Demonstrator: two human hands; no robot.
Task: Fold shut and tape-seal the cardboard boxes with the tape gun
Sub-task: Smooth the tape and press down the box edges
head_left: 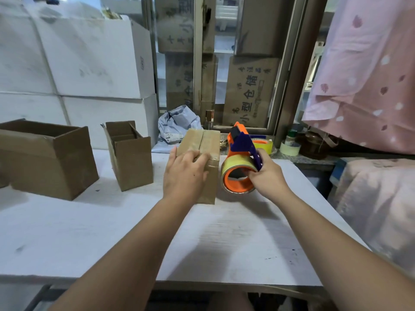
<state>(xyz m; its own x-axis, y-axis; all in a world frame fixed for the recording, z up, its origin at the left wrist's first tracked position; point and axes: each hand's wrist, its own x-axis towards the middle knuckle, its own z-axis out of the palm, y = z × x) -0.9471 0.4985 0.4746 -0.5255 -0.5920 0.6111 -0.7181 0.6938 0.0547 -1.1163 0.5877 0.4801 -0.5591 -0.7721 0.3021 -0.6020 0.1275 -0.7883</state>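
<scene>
Here right hand (267, 173) grips tape gun (241, 158).

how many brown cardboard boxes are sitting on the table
3: a large open box at the far left, a smaller open box right of it, and a closed box under the left hand. Others may be hidden off-frame.

On the table (224, 243) a shut box (203, 142) stands toward the far edge, with the left hand (184, 171) resting on top of it. Just right of it the right hand (267, 173) holds the tape gun (241, 143) above the table. Left of the shut box stands a small open box (130, 153), and further left a larger open box (45, 158). Behind the shut box lies a bag (177, 126) and, to the right, on a ledge (314, 159), some tape rolls (263, 144).
</scene>
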